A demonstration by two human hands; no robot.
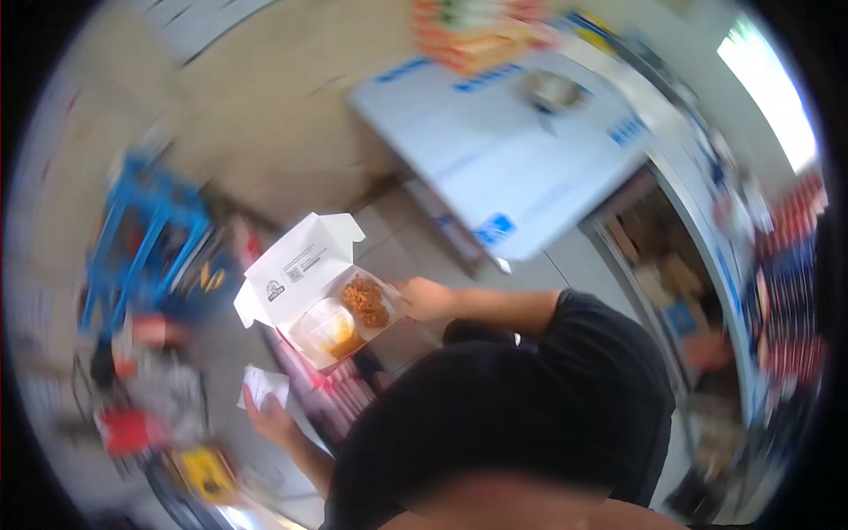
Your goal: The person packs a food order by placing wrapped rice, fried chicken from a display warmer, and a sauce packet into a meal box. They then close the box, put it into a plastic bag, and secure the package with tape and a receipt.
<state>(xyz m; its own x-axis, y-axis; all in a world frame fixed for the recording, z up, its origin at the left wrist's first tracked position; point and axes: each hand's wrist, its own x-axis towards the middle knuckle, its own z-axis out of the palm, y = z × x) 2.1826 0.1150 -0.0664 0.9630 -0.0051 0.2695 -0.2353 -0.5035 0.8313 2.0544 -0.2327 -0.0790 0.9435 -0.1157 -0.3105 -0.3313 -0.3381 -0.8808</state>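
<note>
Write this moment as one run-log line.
left hand: holds white papery item | right hand: holds open box | in box: fried food, round container

Single head-worn view, very wide, facing forward and down; hands [427,299] near, table [495,150] farther off.

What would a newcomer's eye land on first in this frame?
Probably the open white box near the centre, held by the right hand, with fried chicken beside a round tub inside. Next might come the white paper in the left hand, lower left. Beyond them, the pale table with blue markings fills much of the upper right.
</note>
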